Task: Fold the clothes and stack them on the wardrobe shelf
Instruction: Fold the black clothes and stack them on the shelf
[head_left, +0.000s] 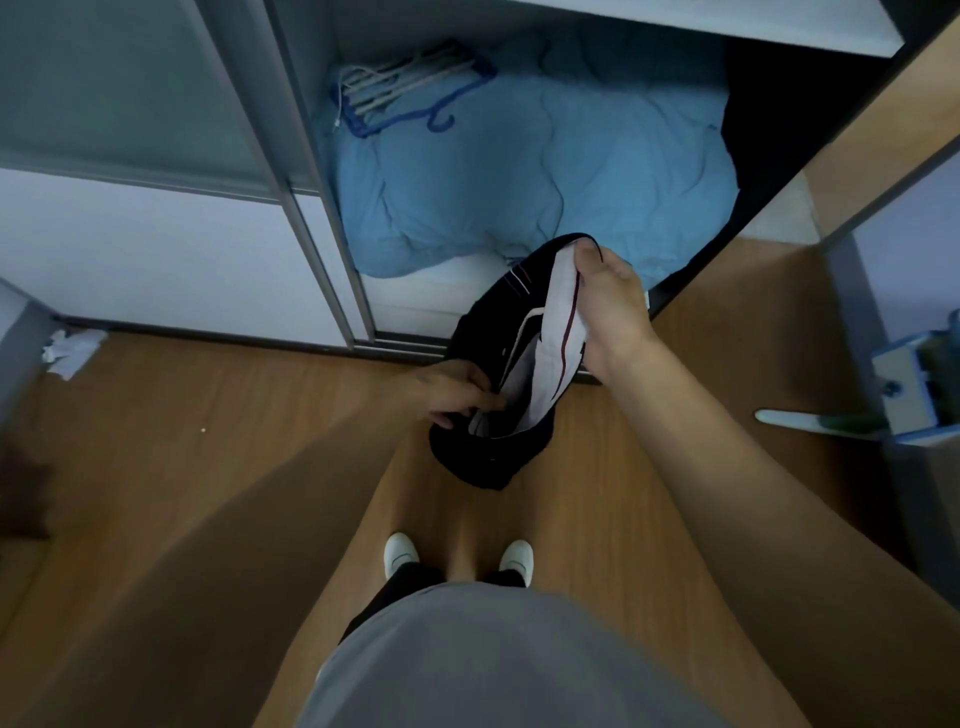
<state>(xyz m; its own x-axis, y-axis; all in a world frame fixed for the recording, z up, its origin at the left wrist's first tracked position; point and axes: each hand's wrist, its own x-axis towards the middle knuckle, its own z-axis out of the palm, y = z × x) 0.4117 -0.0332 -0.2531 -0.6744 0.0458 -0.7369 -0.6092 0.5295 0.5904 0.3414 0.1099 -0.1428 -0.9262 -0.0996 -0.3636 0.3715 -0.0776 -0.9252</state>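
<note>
Hands: right hand (613, 312) pinches dark garment (488, 454) top | left hand (457, 392) grips lower part

Wood-grain floor (208, 457); open wardrobe (415, 301) with white sliding door (156, 249); blue quilt (519, 182) inside; dim bluish light

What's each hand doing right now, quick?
Left hand: grips the lower part of the dark garment.
Right hand: pinches the garment's top edge.
</note>
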